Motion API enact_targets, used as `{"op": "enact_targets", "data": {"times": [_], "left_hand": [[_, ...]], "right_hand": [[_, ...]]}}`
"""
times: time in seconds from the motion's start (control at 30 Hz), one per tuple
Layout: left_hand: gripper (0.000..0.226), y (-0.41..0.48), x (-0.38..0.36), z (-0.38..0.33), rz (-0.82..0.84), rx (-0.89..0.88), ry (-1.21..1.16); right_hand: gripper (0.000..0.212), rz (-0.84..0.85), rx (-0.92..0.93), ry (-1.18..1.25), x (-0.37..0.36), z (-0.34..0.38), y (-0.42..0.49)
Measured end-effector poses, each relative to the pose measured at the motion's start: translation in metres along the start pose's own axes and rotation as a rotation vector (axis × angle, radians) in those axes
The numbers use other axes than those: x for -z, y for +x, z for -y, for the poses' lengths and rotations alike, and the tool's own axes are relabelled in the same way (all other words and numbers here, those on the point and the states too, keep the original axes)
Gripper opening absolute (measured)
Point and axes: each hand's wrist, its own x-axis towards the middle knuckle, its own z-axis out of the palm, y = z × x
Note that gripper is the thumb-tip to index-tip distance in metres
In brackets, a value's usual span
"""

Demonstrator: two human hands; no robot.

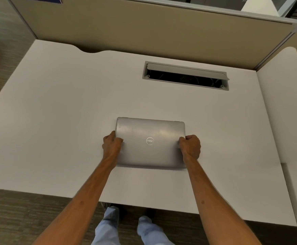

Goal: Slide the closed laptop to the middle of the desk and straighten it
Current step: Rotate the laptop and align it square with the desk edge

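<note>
The laptop [150, 142] I held had a brushed, silvery metal-looking lid with a soft sheen. The desk [64, 106] looked smooth, matt white laminate; the partition [144, 30] behind looked like beige cloth.

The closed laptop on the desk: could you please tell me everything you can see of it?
The laptop is a slim silver-grey machine, metallic-looking, with rounded corners and a round logo at the centre of its lid. It is closed and lies flat on the white desk, roughly central, its edges close to parallel with the desk's front edge. The left hand grips its left edge and the right hand its right edge. An open cable hatch lies beyond it.
</note>
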Motion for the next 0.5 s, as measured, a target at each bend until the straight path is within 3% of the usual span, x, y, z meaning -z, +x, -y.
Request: {"op": "enact_targets", "data": {"times": [0.13, 0.27, 0.5], "left_hand": [[0.051, -0.005, 0.005, -0.006, 0.007, 0.021, -0.008], [0.03, -0.002, 0.01, -0.01, 0.055, 0.029, -0.009], [0.025, 0.003, 0.024, -0.015, 0.16, 0.095, -0.06]], "right_hand": [[0.025, 0.005, 0.019, -0.022, -0.001, -0.008, -0.001], [0.019, 0.029, -0.003, 0.0, 0.002, -0.01, 0.009], [0.021, 0.091, -0.091, 0.057, 0.021, -0.024, 0.016]]}}
